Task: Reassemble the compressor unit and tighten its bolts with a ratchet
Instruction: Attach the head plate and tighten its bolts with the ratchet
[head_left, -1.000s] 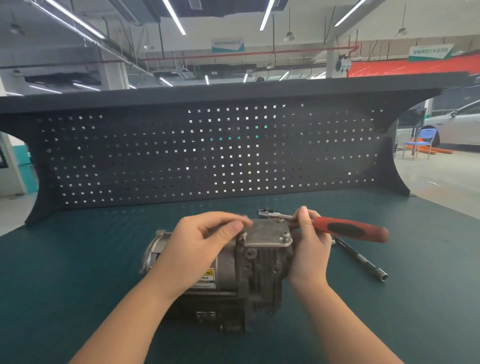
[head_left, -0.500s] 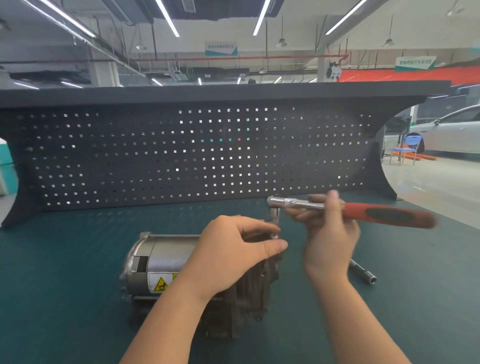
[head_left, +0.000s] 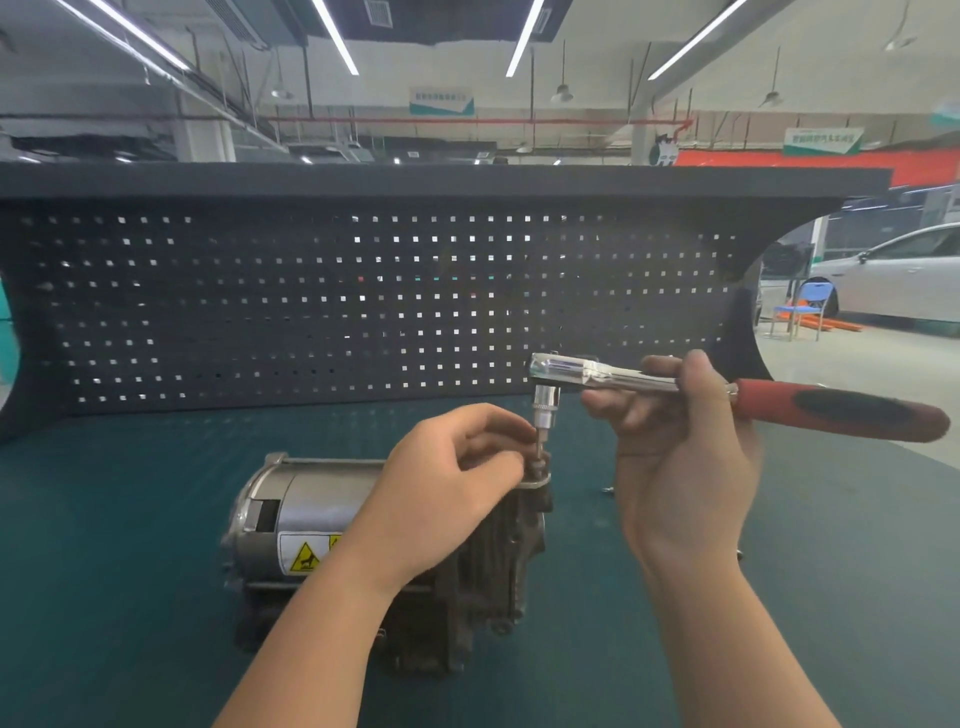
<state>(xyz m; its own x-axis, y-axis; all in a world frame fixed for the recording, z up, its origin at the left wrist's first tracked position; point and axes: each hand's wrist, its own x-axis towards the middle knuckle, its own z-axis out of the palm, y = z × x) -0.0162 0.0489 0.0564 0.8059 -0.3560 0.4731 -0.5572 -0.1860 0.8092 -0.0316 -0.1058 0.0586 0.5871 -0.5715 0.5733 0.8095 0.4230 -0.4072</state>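
Teal mat (head_left: 130, 519) under compressor (head_left: 322, 525); black pegboard (head_left: 311, 301) behind; left hand (head_left: 447, 483) fingers pinch bolt (head_left: 540, 460), right hand (head_left: 680, 457) grips ratchet (head_left: 779, 400).

Red-and-black-handled chrome ratchet (head_left: 727, 387), silver compressor (head_left: 322, 514) with yellow warning label (head_left: 306, 558), teal bench (head_left: 130, 493).

Dark pegboard (head_left: 311, 312), white car (head_left: 893, 280), maybe chair (head_left: 802, 306).
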